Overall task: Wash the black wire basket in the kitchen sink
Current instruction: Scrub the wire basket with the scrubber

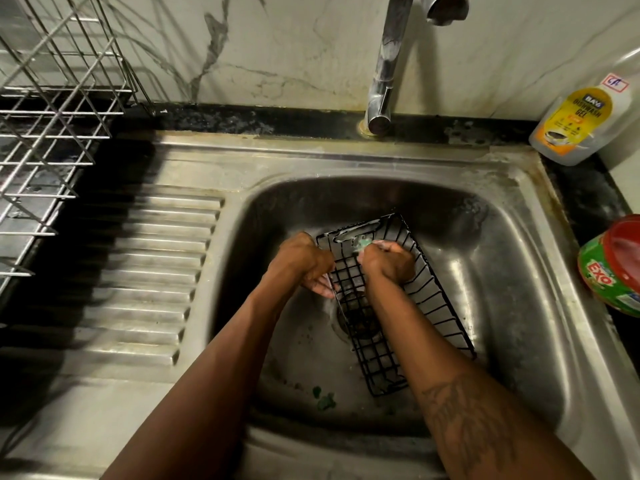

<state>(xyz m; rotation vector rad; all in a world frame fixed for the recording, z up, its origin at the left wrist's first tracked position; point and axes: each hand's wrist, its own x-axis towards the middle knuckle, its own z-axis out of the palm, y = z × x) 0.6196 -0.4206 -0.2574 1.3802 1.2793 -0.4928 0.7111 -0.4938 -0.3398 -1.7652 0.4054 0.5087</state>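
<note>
1. A steel sink [311, 157] is set into a dark surface [242, 121]. Its ribbed drainboard [145, 258] is on the left and its basin [512, 271] on the right.
2. A black wire basket [420, 292] sits in the basin, over the drain [356, 320].
3. Green scraps [323, 398] lie on the basin floor near the front wall.
4. A tap [382, 81] rises from the rear edge.
5. A wire dish rack [52, 133] stands beside the drainboard.
6. On the right, a dishwash gel bottle [581, 123] stands at the back and a green tub with a red lid [613, 268] nearer the front.

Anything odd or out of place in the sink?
Green scraps lie loose on the sink floor near the front wall, apart from the basket; possibly bits shed by the green scrubber in the right hand. Brown grime stains the rim's back right corner.
</note>
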